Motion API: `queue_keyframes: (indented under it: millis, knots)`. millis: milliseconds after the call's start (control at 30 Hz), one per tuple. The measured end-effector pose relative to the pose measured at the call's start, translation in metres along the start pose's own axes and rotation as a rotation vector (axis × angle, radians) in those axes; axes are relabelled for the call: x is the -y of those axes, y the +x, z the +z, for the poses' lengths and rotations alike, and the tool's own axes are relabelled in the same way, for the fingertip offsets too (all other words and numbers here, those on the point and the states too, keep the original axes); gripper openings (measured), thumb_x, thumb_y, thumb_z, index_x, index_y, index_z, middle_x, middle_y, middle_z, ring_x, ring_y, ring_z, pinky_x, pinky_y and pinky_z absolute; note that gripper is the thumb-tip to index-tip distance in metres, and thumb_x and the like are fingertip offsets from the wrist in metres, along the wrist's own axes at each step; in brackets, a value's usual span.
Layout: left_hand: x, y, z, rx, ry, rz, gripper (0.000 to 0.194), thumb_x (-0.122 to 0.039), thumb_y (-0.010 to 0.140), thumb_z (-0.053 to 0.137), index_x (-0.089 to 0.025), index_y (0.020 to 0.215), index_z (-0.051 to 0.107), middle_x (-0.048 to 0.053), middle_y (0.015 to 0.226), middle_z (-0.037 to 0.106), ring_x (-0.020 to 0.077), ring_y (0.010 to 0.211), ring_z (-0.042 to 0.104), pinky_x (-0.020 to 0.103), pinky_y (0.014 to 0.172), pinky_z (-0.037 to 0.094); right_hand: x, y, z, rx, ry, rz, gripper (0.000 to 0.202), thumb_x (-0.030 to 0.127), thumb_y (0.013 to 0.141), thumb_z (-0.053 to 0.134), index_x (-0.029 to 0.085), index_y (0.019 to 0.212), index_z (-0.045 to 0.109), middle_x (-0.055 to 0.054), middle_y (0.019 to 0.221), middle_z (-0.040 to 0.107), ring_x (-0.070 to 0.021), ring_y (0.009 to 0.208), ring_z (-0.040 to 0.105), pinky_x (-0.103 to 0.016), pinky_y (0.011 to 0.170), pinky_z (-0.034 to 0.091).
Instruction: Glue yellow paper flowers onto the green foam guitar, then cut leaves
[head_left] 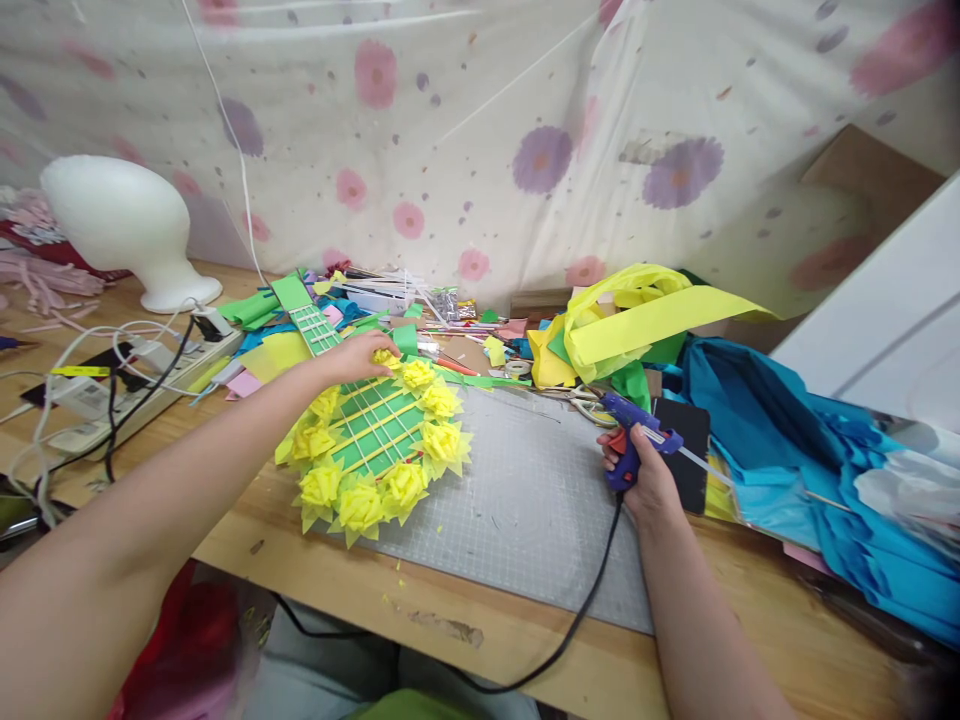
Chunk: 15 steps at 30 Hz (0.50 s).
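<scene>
My left hand is closed with its fingertips on a small yellow paper flower at the upper edge of a guitar-shaped craft. The craft has a green body with pale strips crossed over it, ringed by several yellow paper flowers. Its green neck points to the back left, partly behind my wrist. Over the right part of the grey cutting mat, my right hand grips a blue hot glue gun. A finger lies at the red trigger, and a clear glue stick juts out the back.
Crepe paper lies to the right, a yellow strip and a blue heap. A white foam head and a power strip with tangled cords stand left. Pliers and scraps line the back. The gun's black cord loops over the front edge.
</scene>
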<state>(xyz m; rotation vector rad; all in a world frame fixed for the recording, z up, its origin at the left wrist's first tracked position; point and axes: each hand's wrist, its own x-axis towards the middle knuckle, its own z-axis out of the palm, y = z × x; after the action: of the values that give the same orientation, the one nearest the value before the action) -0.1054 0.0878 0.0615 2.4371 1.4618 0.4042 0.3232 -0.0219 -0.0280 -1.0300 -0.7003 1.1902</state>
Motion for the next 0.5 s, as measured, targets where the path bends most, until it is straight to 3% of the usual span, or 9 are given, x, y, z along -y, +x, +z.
queue_keyframes:
  millis: [333, 500]
  knots:
    - [0.0091, 0.0002, 0.0076, 0.041, 0.004, 0.003, 0.047, -0.054, 0.067, 0.057, -0.022, 0.102, 0.062, 0.007, 0.110, 0.055, 0.0243, 0.105, 0.052, 0.037, 0.095, 0.039, -0.0004, -0.0012, 0.0001, -0.007, -0.013, 0.003, 0.039, 0.052, 0.058, 0.073, 0.016, 0.067, 0.061, -0.004, 0.062, 0.064, -0.0056, 0.042, 0.043, -0.018, 0.036, 0.037]
    - [0.0044, -0.0014, 0.0098, 0.058, 0.030, -0.030, 0.052, -0.055, 0.066, 0.058, -0.023, 0.108, 0.059, 0.007, 0.115, 0.055, 0.0242, 0.108, 0.051, 0.037, 0.096, 0.038, 0.0011, -0.0021, 0.0008, -0.003, -0.013, 0.002, 0.039, 0.052, 0.058, 0.073, 0.016, 0.067, 0.061, -0.004, 0.062, 0.064, -0.0053, 0.042, 0.043, -0.018, 0.036, 0.036]
